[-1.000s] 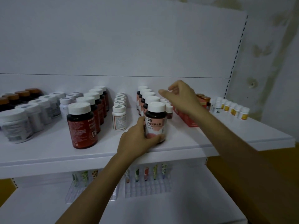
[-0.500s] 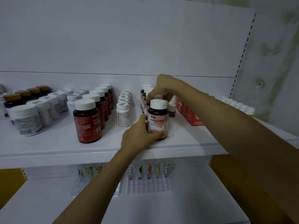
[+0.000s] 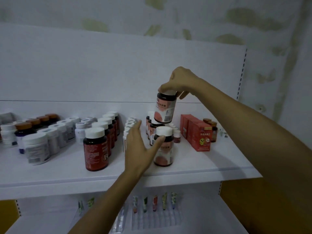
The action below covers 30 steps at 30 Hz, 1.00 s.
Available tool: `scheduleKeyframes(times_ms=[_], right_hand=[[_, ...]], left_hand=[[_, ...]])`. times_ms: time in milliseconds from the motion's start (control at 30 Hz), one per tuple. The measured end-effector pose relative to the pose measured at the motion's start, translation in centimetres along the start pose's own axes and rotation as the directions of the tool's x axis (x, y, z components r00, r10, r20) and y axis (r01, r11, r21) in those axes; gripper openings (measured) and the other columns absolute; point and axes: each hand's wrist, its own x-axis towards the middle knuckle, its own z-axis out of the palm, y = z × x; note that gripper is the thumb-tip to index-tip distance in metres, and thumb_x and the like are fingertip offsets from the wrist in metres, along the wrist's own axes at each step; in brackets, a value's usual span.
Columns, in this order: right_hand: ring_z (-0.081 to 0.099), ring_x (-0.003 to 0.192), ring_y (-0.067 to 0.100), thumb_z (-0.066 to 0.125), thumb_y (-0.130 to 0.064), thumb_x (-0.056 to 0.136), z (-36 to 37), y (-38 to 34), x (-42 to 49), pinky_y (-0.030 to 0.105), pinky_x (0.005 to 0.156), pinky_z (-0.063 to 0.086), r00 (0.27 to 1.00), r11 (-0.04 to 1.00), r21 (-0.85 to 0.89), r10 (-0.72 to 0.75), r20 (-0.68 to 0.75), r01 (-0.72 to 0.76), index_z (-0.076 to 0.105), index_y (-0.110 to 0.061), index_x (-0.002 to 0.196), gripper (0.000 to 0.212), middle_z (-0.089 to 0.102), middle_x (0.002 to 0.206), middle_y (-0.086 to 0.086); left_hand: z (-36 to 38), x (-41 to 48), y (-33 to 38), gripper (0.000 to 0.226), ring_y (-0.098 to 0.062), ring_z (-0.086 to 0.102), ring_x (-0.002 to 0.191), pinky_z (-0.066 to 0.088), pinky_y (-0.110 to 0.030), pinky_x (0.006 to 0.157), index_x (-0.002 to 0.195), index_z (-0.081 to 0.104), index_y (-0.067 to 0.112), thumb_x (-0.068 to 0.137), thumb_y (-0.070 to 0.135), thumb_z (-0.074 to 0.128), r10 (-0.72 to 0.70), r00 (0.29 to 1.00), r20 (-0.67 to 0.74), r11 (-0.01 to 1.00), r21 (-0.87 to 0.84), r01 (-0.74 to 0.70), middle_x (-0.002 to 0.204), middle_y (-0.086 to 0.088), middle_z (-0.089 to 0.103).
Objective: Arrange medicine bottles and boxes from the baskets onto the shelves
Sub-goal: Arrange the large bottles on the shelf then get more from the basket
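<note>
Pink-labelled bottle (image 3: 165,109) hangs tilted above its row on the shelf (image 3: 67,171), our right hand (image 3: 181,81) gripping its cap with curled fingers. Our left hand (image 3: 140,154) spreads straight fingers, thumb touching the front bottle (image 3: 164,149) of that row.

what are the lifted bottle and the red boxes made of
Lifted bottle: dark, glossy brown body, likely plastic, possibly glass; stuck-on label looks like paper. Red boxes: printed cardboard, judging by flat faces and crisp folded edges, slightly shiny.
</note>
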Motion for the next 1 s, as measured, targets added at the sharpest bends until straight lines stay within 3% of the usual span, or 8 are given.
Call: scheduleKeyframes(times_ms=[233,367,500,567,700,767,833,1000], right_hand=[[0.065,0.080,0.017,0.074,-0.032,0.079,-2.3,-2.1,-2.3,0.030,0.068,0.055,0.993,0.955,0.272,-0.114,-0.019,0.115,0.058,-0.011,0.089,0.028,0.067,0.089,0.004],[0.065,0.083,0.018,0.070,-0.019,0.082,-2.0,-1.9,-4.2,0.029,0.073,0.056,0.974,0.787,0.592,-0.226,0.018,0.172,0.060,-0.013,0.091,0.015,0.067,0.091,0.002],[0.061,0.092,0.022,0.063,-0.013,0.075,-1.1,-0.8,-6.3,0.030,0.076,0.052,0.919,0.469,0.872,-0.388,0.065,0.137,0.059,-0.017,0.099,0.024,0.063,0.105,0.011],[0.061,0.098,0.025,0.065,-0.013,0.071,-0.5,-0.2,-7.0,0.032,0.080,0.052,0.875,0.342,0.934,-0.477,0.080,0.101,0.056,-0.017,0.104,0.035,0.065,0.112,0.014],[0.065,0.102,0.029,0.082,-0.016,0.061,0.6,0.2,-8.2,0.038,0.088,0.054,0.779,0.068,0.997,-0.623,0.070,-0.035,0.057,-0.013,0.107,0.053,0.065,0.115,0.018],[0.065,0.104,0.030,0.082,-0.016,0.060,1.2,0.2,-8.9,0.040,0.088,0.054,0.777,-0.048,0.995,-0.628,0.039,-0.089,0.061,-0.011,0.106,0.051,0.064,0.118,0.020],[0.064,0.107,0.030,0.081,-0.019,0.061,1.8,0.3,-9.6,0.041,0.091,0.053,0.810,-0.105,0.991,-0.586,0.008,-0.086,0.064,-0.011,0.109,0.051,0.063,0.121,0.020],[0.058,0.110,0.029,0.077,-0.050,0.067,4.5,1.4,-11.4,0.044,0.100,0.044,0.911,0.060,0.998,-0.408,0.057,-0.035,0.066,-0.016,0.119,0.062,0.063,0.118,0.014]], left_hand=[[-2.9,5.4,5.9,0.091,-0.017,0.029,0.139,0.032,-0.040,0.111,0.149,0.018,0.025,0.076,0.062,0.058,0.055,0.998,-0.035,0.994,-0.092,-0.058,0.155,0.001,0.024],[-4.6,5.2,6.8,0.077,-0.009,0.053,0.117,0.046,-0.012,0.085,0.145,0.030,0.020,0.083,0.051,0.063,0.001,0.998,0.062,0.939,-0.344,0.020,0.139,-0.001,0.047],[-6.7,2.7,7.2,0.067,-0.027,0.062,0.111,0.054,-0.038,0.088,0.127,0.054,0.017,0.083,0.066,0.045,-0.068,0.912,0.404,0.540,-0.754,0.374,0.123,-0.012,0.064],[-7.3,1.1,7.3,0.073,-0.034,0.060,0.114,0.053,-0.043,0.090,0.125,0.060,0.012,0.077,0.066,0.053,-0.006,0.814,0.581,0.327,-0.768,0.551,0.126,-0.019,0.060],[-6.9,-1.2,8.0,0.075,-0.030,0.062,0.104,0.057,-0.034,0.075,0.120,0.065,0.009,0.059,0.047,0.085,0.120,0.746,0.655,0.152,-0.755,0.638,0.129,-0.020,0.056],[-6.3,-2.1,8.7,0.068,-0.025,0.064,0.098,0.056,-0.031,0.073,0.115,0.068,0.014,0.057,0.043,0.087,0.083,0.794,0.602,0.174,-0.794,0.583,0.121,-0.017,0.061],[-5.6,-2.8,9.3,0.050,-0.022,0.066,0.100,0.055,-0.033,0.079,0.110,0.070,0.019,0.067,0.041,0.078,-0.030,0.887,0.461,0.336,-0.831,0.443,0.114,-0.011,0.068],[-5.5,-4.1,10.8,0.060,-0.009,0.066,0.098,0.055,-0.022,0.076,0.123,0.059,0.019,0.068,0.028,0.082,-0.053,0.995,-0.085,0.714,-0.700,-0.022,0.111,0.002,0.068]])
